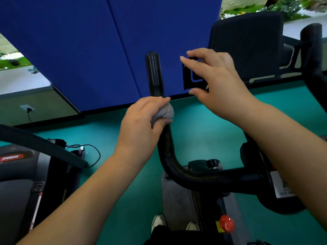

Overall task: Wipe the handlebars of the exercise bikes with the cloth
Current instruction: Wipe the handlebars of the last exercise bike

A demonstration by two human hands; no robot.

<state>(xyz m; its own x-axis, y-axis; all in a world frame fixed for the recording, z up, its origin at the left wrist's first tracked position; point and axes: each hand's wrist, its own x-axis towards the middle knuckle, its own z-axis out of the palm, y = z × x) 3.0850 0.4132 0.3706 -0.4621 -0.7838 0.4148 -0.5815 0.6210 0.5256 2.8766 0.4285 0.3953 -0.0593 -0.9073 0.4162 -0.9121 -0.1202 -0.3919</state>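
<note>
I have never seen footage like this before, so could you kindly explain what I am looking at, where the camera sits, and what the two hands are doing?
There is no robot here: a person wears a wide-angle camera on the head, so the single picture looks forward and down along their own bare arms.

The black curved bar in the middle is the left handlebar of an exercise bike. The left hand grips a grey cloth wrapped against that bar, partway up it.

The right hand is spread with relaxed fingers at a small black bracket in front of the bike's console; whether it actually touches it is hard to tell.

Below lie a green floor, the person's white shoes, and a red knob on the bike frame. A treadmill stands to the left, and a blue partition behind.
</note>
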